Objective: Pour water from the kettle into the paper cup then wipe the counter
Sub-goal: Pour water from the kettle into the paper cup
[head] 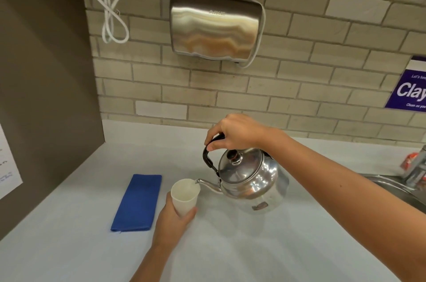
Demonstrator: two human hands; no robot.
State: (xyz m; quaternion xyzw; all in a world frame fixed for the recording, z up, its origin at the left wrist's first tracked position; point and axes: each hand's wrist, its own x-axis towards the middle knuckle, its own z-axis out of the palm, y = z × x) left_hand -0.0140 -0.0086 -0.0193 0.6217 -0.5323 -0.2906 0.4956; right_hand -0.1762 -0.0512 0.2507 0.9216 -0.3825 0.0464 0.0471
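Note:
A shiny steel kettle (251, 178) with a black handle hangs tilted to the left above the white counter (253, 247). My right hand (235, 132) grips its handle from above. The spout tip rests over the rim of a white paper cup (184, 196), and water shows at the spout. My left hand (175, 221) wraps the cup's lower part and holds it tilted slightly toward the spout. A folded blue cloth (136, 203) lies flat on the counter, just left of the cup.
A steel hand dryer (214, 28) with a looped white cord hangs on the tiled wall behind. A brown side panel (46, 97) closes off the left. A sink rim (396, 187) and tap (417, 166) sit at the right edge, under a purple sign (410, 90).

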